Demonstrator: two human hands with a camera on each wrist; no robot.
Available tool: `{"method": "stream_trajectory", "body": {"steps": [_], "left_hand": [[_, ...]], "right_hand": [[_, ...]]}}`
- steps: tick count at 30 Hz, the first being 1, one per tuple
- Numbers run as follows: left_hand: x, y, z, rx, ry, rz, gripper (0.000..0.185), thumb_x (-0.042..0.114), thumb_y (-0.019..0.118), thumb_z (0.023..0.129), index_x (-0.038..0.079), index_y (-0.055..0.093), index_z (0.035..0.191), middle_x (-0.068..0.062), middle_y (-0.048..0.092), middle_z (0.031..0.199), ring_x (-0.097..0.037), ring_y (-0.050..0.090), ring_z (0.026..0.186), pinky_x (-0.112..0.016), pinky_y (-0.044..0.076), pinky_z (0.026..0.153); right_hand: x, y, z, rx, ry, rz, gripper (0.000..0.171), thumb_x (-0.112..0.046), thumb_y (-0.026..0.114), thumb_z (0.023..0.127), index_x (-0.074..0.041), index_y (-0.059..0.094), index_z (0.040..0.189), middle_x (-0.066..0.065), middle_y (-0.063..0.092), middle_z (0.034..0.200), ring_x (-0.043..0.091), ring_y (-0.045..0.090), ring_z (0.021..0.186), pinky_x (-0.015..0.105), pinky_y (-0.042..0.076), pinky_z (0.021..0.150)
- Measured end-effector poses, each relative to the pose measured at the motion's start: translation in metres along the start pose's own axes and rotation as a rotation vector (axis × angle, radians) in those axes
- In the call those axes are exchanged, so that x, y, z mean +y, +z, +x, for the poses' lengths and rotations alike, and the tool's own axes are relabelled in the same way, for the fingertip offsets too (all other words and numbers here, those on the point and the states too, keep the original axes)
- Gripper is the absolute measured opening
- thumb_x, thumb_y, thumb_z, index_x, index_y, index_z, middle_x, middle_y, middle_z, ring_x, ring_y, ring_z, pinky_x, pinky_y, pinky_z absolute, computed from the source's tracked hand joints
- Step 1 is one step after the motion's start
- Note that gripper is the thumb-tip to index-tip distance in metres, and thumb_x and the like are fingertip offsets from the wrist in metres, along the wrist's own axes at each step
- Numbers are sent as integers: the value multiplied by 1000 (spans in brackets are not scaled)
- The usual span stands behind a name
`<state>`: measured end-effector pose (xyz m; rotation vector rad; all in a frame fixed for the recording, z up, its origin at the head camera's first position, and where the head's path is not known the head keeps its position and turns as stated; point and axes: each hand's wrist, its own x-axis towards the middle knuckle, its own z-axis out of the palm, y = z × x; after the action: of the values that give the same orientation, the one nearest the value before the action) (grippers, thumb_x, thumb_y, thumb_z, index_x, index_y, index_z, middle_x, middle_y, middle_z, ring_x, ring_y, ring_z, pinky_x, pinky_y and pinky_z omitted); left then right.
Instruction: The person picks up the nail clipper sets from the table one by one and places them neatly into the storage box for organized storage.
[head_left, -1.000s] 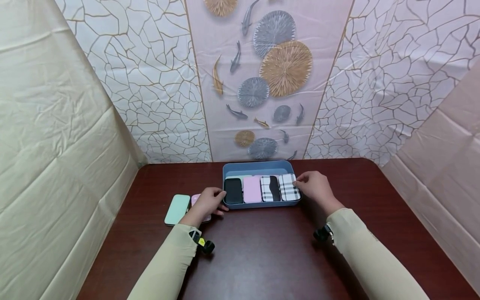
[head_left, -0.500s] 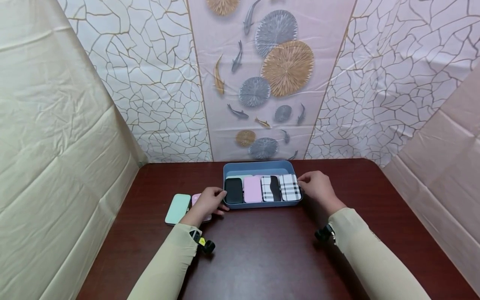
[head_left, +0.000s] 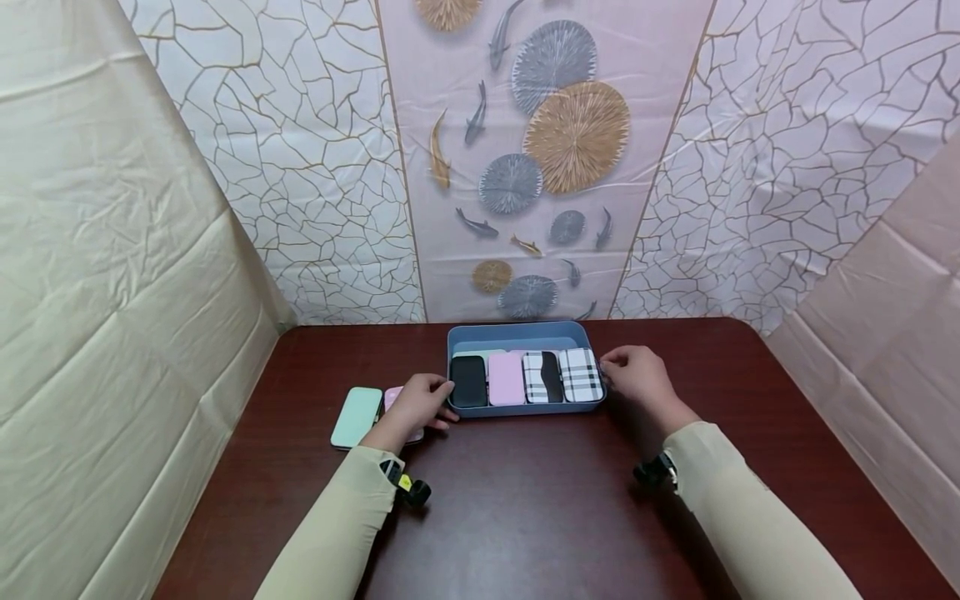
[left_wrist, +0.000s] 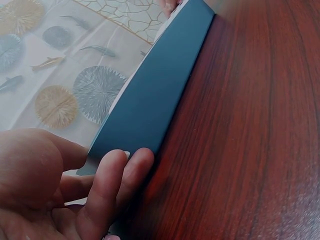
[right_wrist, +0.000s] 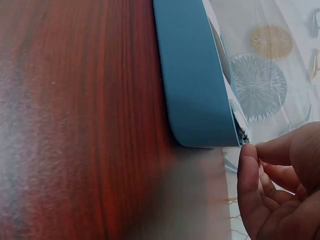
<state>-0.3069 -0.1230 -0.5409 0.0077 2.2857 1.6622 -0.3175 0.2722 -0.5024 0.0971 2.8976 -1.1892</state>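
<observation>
A blue tray (head_left: 525,411) stands at the far side of the table. In its front part lie a black case (head_left: 468,382), a pink case (head_left: 506,379), a black-and-white plaid case (head_left: 534,379) with a wavy dark band, and a plaid case (head_left: 580,375) at the right end. My left hand (head_left: 420,402) grips the tray's left front corner, thumb at the rim and fingers (left_wrist: 111,172) against the outer wall. At the right end, my right hand (head_left: 636,377) has thumb and index fingertips (right_wrist: 248,165) together at the rim, beside the plaid case.
Left of the tray, a mint green case (head_left: 356,418) lies on the brown table (head_left: 510,500). Beside it a second pink case (head_left: 392,397) is partly covered by my left hand. A patterned cloth (head_left: 517,242) hangs behind the table. More cases show partly behind the front row.
My right hand has slid a little rightward, off the edge of the right-hand plaid case to the tray's rim. My left hand keeps its place at the left corner.
</observation>
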Motion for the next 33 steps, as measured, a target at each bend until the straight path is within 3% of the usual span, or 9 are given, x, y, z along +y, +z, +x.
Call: {"method": "stream_trajectory", "body": {"steps": [14, 24, 33], "left_hand": [[-1, 0, 2, -2, -5, -6, 39, 19, 56, 117, -7, 61, 146, -22, 70, 117, -24, 80, 82, -36, 65, 64], [-2, 2, 2, 6, 4, 3, 39, 18, 55, 117, -9, 60, 146, -23, 71, 117, -25, 80, 81, -36, 65, 62], [-3, 3, 1, 23, 8, 15, 40, 19, 55, 117, -7, 60, 146, -23, 71, 113, -24, 79, 79, -36, 65, 62]], "right_hand": [[20, 5, -26, -32, 55, 115, 29, -23, 63, 112, 4, 73, 115, 14, 75, 96, 16, 72, 75, 31, 63, 69], [18, 13, -39, -29, 68, 204, 27, -19, 65, 110, 7, 73, 114, 18, 76, 97, 18, 75, 74, 32, 64, 67], [16, 19, -44, -63, 109, 334, 29, -14, 58, 113, 12, 65, 125, 21, 78, 99, 21, 80, 78, 32, 65, 70]]}}
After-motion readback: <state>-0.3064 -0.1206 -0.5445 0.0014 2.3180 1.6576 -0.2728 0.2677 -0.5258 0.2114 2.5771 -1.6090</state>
